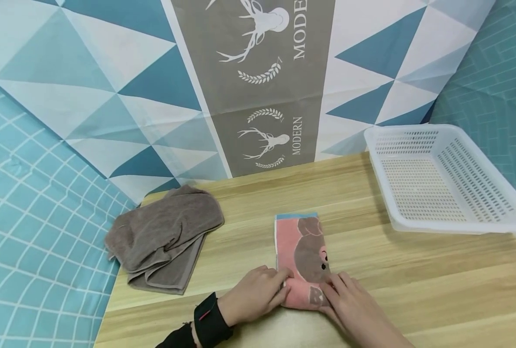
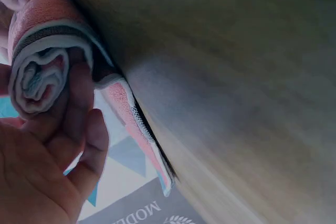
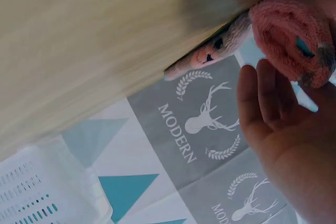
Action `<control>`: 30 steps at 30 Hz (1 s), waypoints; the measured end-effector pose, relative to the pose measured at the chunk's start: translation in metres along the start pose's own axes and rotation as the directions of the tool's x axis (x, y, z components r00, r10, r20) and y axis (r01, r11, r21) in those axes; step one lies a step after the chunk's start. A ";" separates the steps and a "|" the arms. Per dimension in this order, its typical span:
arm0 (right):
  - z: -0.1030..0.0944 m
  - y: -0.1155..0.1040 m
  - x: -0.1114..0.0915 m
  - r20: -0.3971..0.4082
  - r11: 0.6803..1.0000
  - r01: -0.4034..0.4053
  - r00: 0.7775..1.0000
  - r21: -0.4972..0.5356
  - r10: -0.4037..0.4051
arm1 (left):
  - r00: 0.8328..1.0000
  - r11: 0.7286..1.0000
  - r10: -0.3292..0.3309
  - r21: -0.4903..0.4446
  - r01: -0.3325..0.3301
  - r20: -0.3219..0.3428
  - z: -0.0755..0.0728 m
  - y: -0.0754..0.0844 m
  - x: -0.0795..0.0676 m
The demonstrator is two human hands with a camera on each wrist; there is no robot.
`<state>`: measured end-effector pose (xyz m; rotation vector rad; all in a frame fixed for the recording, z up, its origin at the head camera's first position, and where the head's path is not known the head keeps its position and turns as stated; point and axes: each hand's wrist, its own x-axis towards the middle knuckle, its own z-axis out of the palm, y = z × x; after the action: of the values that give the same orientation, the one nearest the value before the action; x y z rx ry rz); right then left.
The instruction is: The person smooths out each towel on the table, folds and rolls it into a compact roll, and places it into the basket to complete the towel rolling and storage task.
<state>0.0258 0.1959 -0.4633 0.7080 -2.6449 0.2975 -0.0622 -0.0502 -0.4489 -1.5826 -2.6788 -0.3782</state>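
Observation:
A pink towel [image 1: 286,241] with a grey-brown bear face lies on the table, its near end rolled up and its far end flat with a blue edge. The left hand [image 1: 258,292] grips the left end of the roll. Seen from the left wrist, the coiled layers of the rolled towel [image 2: 39,80] sit between the thumb and curled fingers of that hand [image 2: 42,166]. At the roll's right end, the right hand [image 1: 349,302] holds the towel. In the right wrist view, the fingers of this hand [image 3: 294,124] bend beside the pink spiral end; the thumb is hidden.
A crumpled grey-brown towel [image 1: 166,237] lies at the table's left edge. To the back right stands a white perforated plastic basket [image 1: 390,193]. Patterned sheets [image 1: 145,72] hang behind the wood-grain table [image 1: 240,217], and a blue tiled one [image 1: 32,193] is on the left.

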 end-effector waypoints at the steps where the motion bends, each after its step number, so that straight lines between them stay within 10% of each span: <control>1: 0.000 0.000 0.001 0.023 1.000 -0.006 1.000 -0.002 0.006 | 1.000 1.000 -0.006 -0.005 0.006 0.006 0.001 -0.001 0.000; 12: 0.000 0.011 0.024 0.128 0.946 -0.261 0.962 0.191 0.240 | 0.991 0.964 -0.091 0.241 0.113 -0.103 -0.002 -0.007 0.009; 19: 0.008 0.021 0.031 -0.025 0.967 -0.180 0.982 0.180 0.187 | 0.947 0.980 0.108 0.190 -0.051 -0.304 -0.001 -0.003 0.012; 25: 0.007 0.021 0.032 -0.037 0.978 -0.161 0.985 0.134 0.167 | 0.972 0.979 0.125 0.183 -0.089 -0.197 -0.002 -0.003 0.005; 30: 0.006 0.023 0.035 -0.157 0.996 0.058 0.987 0.071 -0.046 | 0.982 0.979 0.098 0.191 -0.066 -0.164 -0.001 -0.004 0.006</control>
<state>-0.0159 0.1984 -0.4560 0.7449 -2.4751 0.4221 -0.0690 -0.0468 -0.4476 -1.5262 -2.4324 -0.2432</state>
